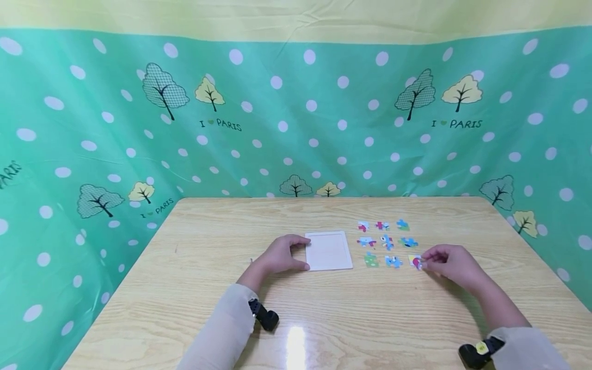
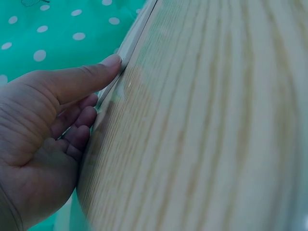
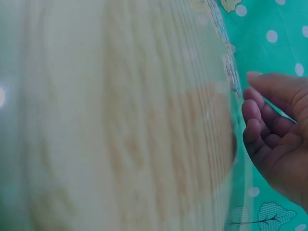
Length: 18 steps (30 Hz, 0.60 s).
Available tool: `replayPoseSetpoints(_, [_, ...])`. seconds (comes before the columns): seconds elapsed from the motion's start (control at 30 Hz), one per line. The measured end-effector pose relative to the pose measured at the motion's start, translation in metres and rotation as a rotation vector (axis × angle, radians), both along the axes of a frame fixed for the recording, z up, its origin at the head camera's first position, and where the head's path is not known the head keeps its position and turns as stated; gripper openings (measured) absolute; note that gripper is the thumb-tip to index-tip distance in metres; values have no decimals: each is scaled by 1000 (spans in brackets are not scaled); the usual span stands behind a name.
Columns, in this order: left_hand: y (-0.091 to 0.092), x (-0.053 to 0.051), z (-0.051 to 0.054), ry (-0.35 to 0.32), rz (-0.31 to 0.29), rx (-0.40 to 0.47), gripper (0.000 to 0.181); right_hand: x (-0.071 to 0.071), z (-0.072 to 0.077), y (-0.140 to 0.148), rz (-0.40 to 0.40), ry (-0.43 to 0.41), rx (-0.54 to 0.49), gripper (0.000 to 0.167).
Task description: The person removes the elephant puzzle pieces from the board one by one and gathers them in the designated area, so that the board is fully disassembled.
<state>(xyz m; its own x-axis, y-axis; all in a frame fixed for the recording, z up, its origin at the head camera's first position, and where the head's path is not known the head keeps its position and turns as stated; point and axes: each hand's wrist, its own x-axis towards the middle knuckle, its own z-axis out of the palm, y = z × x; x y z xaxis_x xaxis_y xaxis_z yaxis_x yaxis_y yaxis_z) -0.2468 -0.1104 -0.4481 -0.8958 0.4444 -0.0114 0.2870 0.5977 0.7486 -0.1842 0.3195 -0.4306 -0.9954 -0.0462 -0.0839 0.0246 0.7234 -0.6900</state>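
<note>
A white square puzzle tray (image 1: pixel 328 251) with a thin rim lies flat on the table. At its left edge my left hand (image 1: pixel 281 254) holds it, thumb by the near corner and a finger by the far one. In the left wrist view the thumb of this hand (image 2: pixel 53 106) touches the tray's edge (image 2: pixel 126 55). To the right of the tray, jigsaw pieces lie in three rows. My right hand (image 1: pixel 450 263) pinches the right edge of a yellow, red and white jigsaw piece (image 1: pixel 414 261) in the near row. The right wrist view shows this hand (image 3: pixel 279 130) with its fingers curled.
Other jigsaw pieces lie close by, among them a green one (image 1: pixel 371 259), a blue one (image 1: pixel 393 261) and a blue-green one (image 1: pixel 403 224). Everything rests on a wood-grain table (image 1: pixel 222 231). A green dotted cloth (image 1: pixel 296 144) hangs behind its far edge.
</note>
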Motion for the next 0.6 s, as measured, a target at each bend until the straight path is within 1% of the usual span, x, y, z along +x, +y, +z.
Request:
replayPoseSetpoints(0.13, [-2,0,0,1,-2,17,66,2,5,1,-2,8,-53,33])
replayPoseSetpoints(0.3, [-5,1,1,-18,1,88,65,6,12,-3,-21,21,-98,38])
replayPoseSetpoints(0.5, [-8,3,1,-34,-1,145,62,9,20,-9,-27,49,-101,42])
replayPoseSetpoints(0.6, [-9,5,3,-34,15,189,57,9,22,-12,-16,65,-98,43])
